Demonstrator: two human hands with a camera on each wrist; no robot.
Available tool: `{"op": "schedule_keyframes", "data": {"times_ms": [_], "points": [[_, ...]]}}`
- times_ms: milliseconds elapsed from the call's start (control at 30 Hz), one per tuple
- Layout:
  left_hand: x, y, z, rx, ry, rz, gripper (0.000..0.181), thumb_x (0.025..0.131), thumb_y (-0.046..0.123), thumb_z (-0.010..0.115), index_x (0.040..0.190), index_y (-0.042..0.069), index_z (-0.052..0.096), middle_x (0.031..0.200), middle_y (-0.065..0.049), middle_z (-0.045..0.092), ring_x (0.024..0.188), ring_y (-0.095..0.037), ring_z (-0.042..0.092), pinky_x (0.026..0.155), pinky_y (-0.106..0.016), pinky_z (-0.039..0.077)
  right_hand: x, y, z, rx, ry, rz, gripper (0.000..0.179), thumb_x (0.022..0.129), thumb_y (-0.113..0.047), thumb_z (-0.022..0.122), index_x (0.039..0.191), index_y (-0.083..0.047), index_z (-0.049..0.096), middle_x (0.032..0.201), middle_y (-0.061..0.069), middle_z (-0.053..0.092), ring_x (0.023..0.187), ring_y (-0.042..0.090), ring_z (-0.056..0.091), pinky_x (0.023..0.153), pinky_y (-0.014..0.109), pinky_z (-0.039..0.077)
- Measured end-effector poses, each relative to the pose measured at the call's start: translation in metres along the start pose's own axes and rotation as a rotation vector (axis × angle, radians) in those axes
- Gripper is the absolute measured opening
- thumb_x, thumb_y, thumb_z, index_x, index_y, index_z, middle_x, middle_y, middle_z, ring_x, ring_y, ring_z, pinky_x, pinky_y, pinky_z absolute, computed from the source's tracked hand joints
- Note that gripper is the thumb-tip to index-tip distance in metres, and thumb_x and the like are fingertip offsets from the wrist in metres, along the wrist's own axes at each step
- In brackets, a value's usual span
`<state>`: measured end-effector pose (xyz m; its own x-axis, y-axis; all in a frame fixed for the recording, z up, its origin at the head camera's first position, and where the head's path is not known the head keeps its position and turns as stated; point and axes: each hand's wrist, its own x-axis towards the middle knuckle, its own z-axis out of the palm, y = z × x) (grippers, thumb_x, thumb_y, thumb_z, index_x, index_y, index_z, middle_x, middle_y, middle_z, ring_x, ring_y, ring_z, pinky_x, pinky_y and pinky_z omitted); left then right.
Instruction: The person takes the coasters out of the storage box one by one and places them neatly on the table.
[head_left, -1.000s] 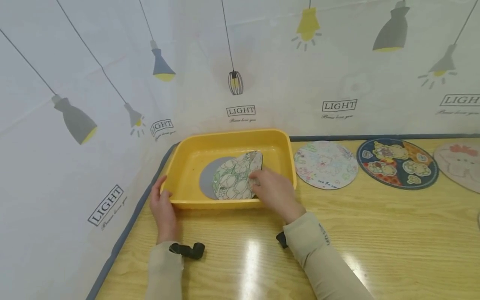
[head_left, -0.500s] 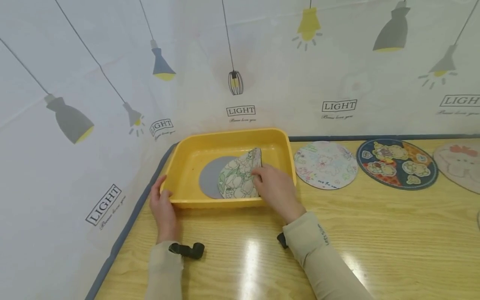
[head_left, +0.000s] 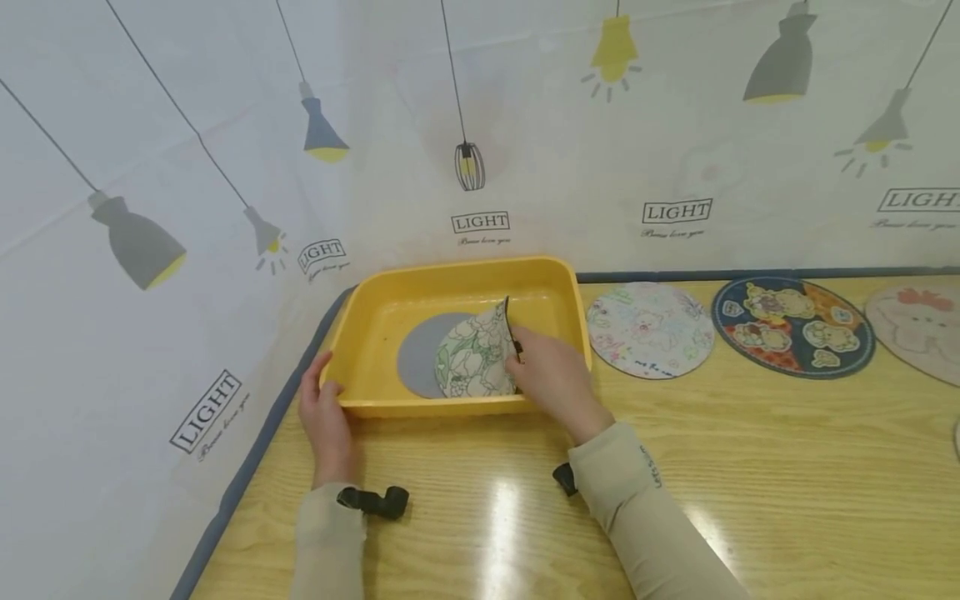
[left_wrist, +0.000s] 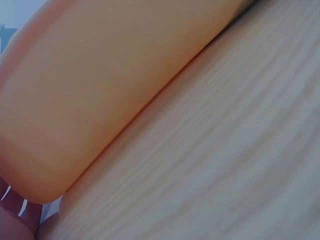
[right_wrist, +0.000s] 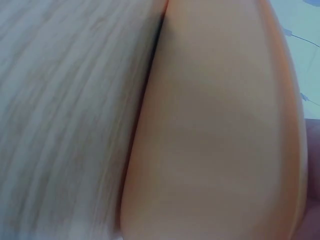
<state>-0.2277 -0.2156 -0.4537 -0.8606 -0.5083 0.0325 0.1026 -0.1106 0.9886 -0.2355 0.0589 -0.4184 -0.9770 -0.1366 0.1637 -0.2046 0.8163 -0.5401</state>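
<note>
A yellow plastic tray [head_left: 371,342] stands on the wooden table in the head view. My left hand [head_left: 327,421] grips its front left corner, thumb over the rim and fingers along the outer side. Inside the tray my right hand [head_left: 557,375] pinches the right edge of a round coaster with a green floral line drawing [head_left: 472,362]. That edge is lifted and bent up, showing a dark rim, while its left part lies over a plain grey round piece [head_left: 420,358]. Both wrist views mostly show the tray's outer wall [left_wrist: 100,90] and the table.
Several printed round coasters lie in a row right of the tray: a white one with pastel drawings [head_left: 651,331], a dark blue one with cartoon figures [head_left: 793,327] and a pink one [head_left: 918,329]. A white curtain with printed lamps [head_left: 562,150] hangs behind and to the left.
The floral coaster's right edge has bent up further and its left edge has slid slightly right, baring more of the grey piece. My right fingers moved slightly right; my left hand stayed.
</note>
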Motion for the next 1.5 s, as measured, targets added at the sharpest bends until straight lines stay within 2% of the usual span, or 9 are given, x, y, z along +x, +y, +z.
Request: {"op": "schedule_keyframes", "data": {"times_ms": [167,367,633,767,900,1033,1233,1500], "points": [[-0.002,0.003,0.0,0.007,0.0,0.005,0.047,0.081,0.002,0.036,0.123,0.014,0.051,0.13,0.003,0.041,0.109,-0.018,0.042,0.089,-0.036,0.033,-0.001,-0.001,0.001,-0.04,-0.023,0.011,0.047,0.085,-0.02,0.047,0.13,-0.009,0.045,0.055,0.0,0.048,0.042,0.013,0.042,0.039,0.027,0.032],[-0.002,0.004,0.0,0.005,0.006,0.001,0.047,0.081,0.0,0.036,0.123,0.013,0.052,0.129,0.002,0.041,0.108,-0.021,0.043,0.087,-0.035,0.035,-0.002,-0.003,-0.001,-0.004,-0.009,0.049,0.05,0.086,-0.017,0.048,0.135,-0.008,0.038,0.055,0.001,0.048,0.043,0.014,0.043,0.04,0.027,0.035],[0.008,-0.01,-0.004,0.005,0.008,0.017,0.046,0.082,0.002,0.036,0.121,0.018,0.054,0.129,0.006,0.041,0.104,-0.022,0.045,0.08,-0.03,0.038,-0.001,0.0,-0.003,0.149,-0.005,0.07,0.048,0.087,-0.014,0.047,0.134,-0.013,0.038,0.067,0.001,0.056,0.046,0.016,0.044,0.042,0.028,0.035],[0.009,-0.012,-0.004,-0.006,0.006,0.026,0.046,0.082,0.001,0.036,0.121,0.017,0.054,0.128,0.006,0.042,0.104,-0.022,0.045,0.078,-0.029,0.039,0.0,0.002,-0.006,0.245,-0.012,0.074,0.049,0.087,-0.013,0.046,0.135,-0.014,0.037,0.085,0.004,0.062,0.053,0.013,0.052,0.047,0.026,0.04],[0.009,-0.013,-0.004,0.006,0.013,0.036,0.046,0.081,0.001,0.037,0.12,0.017,0.055,0.127,0.006,0.044,0.103,-0.021,0.046,0.079,-0.029,0.039,0.003,0.004,-0.007,0.378,-0.045,0.103,0.048,0.089,-0.014,0.046,0.136,-0.017,0.035,0.104,0.007,0.059,0.058,0.011,0.059,0.051,0.025,0.047],[0.01,-0.013,-0.003,0.012,0.018,0.041,0.046,0.08,0.001,0.037,0.119,0.017,0.055,0.126,0.006,0.044,0.103,-0.02,0.046,0.08,-0.03,0.038,0.005,0.007,-0.007,0.487,-0.059,0.128,0.049,0.089,-0.013,0.045,0.137,-0.019,0.034,0.107,0.006,0.058,0.056,0.012,0.061,0.049,0.028,0.048],[0.01,-0.013,-0.003,0.003,0.025,0.037,0.046,0.08,0.0,0.037,0.119,0.016,0.056,0.126,0.005,0.045,0.101,-0.021,0.047,0.078,-0.029,0.039,0.007,0.008,-0.009,0.641,-0.064,0.138,0.049,0.088,-0.009,0.044,0.136,-0.018,0.035,0.103,0.009,0.06,0.057,0.018,0.063,0.052,0.033,0.05],[0.01,-0.012,-0.003,0.008,0.02,0.031,0.046,0.08,0.0,0.037,0.119,0.016,0.055,0.127,0.006,0.044,0.102,-0.02,0.046,0.079,-0.029,0.039,0.006,0.009,-0.014,0.779,-0.072,0.17,0.05,0.088,-0.007,0.043,0.135,-0.019,0.036,0.103,0.011,0.059,0.062,0.023,0.063,0.057,0.038,0.051]]}}
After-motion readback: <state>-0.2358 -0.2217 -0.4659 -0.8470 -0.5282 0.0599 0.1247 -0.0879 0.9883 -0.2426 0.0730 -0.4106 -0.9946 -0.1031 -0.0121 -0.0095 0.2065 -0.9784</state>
